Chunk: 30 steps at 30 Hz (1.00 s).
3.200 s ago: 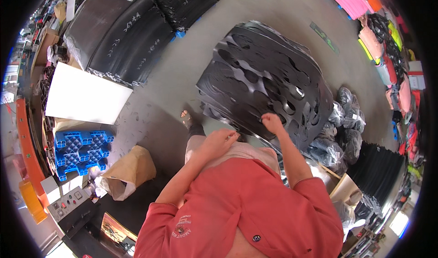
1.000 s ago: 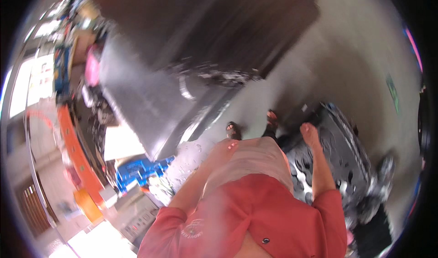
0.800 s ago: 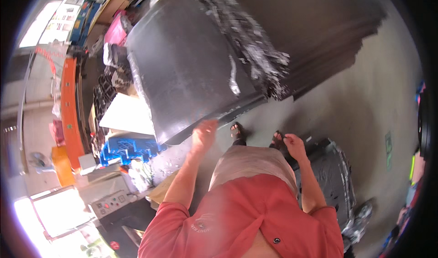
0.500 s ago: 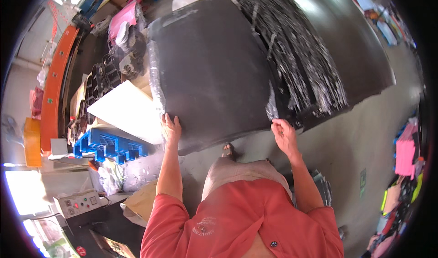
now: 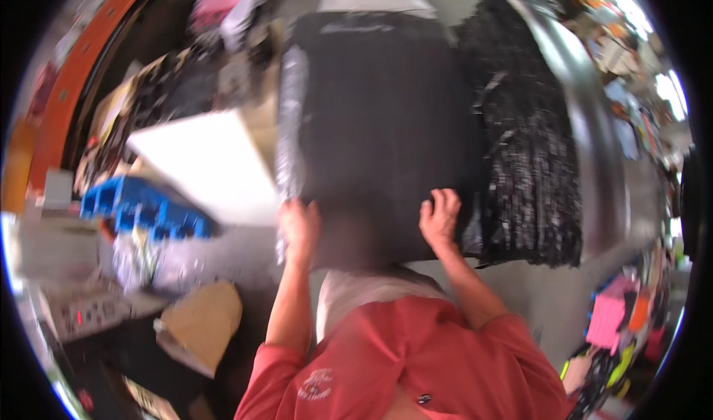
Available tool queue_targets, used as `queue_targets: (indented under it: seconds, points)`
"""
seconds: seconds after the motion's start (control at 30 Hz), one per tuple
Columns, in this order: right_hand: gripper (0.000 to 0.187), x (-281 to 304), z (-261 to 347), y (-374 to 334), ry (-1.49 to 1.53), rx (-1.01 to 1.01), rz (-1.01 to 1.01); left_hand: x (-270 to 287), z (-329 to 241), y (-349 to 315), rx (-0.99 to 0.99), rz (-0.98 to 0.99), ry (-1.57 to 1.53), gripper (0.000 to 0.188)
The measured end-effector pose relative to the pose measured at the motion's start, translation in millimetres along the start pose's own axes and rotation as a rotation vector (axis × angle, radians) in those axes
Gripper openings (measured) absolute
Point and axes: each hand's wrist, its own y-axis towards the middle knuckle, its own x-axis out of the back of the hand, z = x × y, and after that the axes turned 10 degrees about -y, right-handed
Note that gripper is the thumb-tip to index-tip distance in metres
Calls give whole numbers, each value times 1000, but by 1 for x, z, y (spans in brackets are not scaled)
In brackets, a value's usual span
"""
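Observation:
A large black flat sheet [image 5: 379, 130] lies in front of me on top of a stack. My left hand [image 5: 298, 227] grips its near left corner, beside a shiny crinkled edge of plastic wrap [image 5: 288, 123]. My right hand [image 5: 440, 216] rests on the near right part of the sheet with the fingers spread over it. To the right of that hand a pile of black cut-out pieces [image 5: 527, 152] glints in the light. The picture is blurred by motion.
A white board [image 5: 204, 167] lies to the left, with a blue plastic crate [image 5: 141, 208] below it. A brown cardboard piece [image 5: 197, 323] sits at lower left. Orange shelving [image 5: 82, 71] runs along the far left. Pink and yellow items [image 5: 609, 323] lie at lower right on grey floor.
I turned from the round black pile to the big black stack on the left. Both hands took hold of the top sheet, and it now lies closer and flatter before me.

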Motion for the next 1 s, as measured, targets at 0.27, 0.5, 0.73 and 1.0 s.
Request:
queue_targets:
  seconds: [0.27,0.5,0.73,1.0]
  points:
    - [42,6,16,8,78,-48,-2,0,58,64,103,78,-82,45]
    - [44,-5,9,8,123,-48,67,-4,75,73,-45,105,9,55]
    - [40,0,9,15,165,-48,158,-3,47,75,97,268,11,64]
    - [37,-14,5,12,242,-34,133,44,-16,102,-39,533,-274,64]
